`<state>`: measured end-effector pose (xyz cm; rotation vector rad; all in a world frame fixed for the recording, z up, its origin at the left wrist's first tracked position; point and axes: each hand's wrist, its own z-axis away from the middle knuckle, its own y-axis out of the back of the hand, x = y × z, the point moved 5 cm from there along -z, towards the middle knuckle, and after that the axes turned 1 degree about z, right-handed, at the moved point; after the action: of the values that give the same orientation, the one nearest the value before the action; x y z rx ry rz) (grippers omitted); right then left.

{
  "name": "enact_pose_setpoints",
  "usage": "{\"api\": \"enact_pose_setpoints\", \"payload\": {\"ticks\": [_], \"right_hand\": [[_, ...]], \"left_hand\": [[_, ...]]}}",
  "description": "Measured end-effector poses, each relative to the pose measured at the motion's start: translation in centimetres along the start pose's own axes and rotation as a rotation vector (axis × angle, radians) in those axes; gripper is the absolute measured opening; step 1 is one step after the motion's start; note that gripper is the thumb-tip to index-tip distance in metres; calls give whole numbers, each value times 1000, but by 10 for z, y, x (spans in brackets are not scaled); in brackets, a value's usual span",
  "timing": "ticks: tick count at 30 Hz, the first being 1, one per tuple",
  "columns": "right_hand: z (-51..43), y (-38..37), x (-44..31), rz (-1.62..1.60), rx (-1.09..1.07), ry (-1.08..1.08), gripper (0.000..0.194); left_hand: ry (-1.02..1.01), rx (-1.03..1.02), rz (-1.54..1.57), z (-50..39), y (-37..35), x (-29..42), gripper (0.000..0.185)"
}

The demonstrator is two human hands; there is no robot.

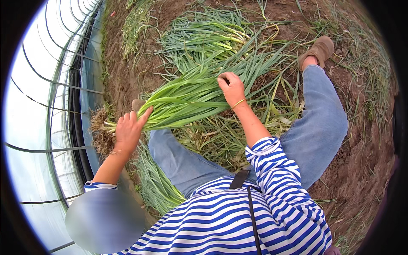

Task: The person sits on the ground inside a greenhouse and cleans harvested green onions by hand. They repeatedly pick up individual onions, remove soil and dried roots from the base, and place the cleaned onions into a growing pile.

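Note:
My left hand (130,129) grips a bundle of leafy green plants, like garlic greens or leeks (185,100), just above the pale stems. Soil-covered roots (103,130) stick out to the left of that hand. The long flat leaves spread up and to the right, across the space above my legs. Over the leaves, towards their tips, is my right hand (232,87), its fingers curled and a thin yellow band at the wrist. Thumb and forefinger are bent close together; whether they pinch a leaf cannot be told.
A heap of similar plants (204,38) lies on the brown soil beyond the bundle. Loose and yellowed leaves (216,140) cover the ground between my legs. More greens (159,188) lie beside my left leg. A greenhouse wall of clear film on curved ribs (51,111) runs along the left.

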<state>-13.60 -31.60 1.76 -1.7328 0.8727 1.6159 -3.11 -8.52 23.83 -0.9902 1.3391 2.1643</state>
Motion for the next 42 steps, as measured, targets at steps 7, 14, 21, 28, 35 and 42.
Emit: {"api": "enact_pose_setpoints", "payload": {"ticks": [7, 14, 21, 28, 35, 42], "right_hand": [[47, -46, -101, 200, -188, 656, 28], [47, -42, -60, -197, -23, 32, 10], [-1, 68, 74, -373, 485, -526, 23], [18, 37, 65, -46, -312, -580, 27], [24, 27, 110, 142, -283, -601, 19], [27, 52, 106, -156, 221, -639, 18]], "left_hand": [[-1, 10, 3, -2, -2, -1, 68], [-4, 42, 24, 7, -2, -6, 65], [9, 58, 21, 20, -6, -23, 66], [56, 68, -24, 27, -9, -29, 62], [64, 44, -8, 32, -9, -33, 60], [72, 55, -22, 43, -9, -42, 58]]}}
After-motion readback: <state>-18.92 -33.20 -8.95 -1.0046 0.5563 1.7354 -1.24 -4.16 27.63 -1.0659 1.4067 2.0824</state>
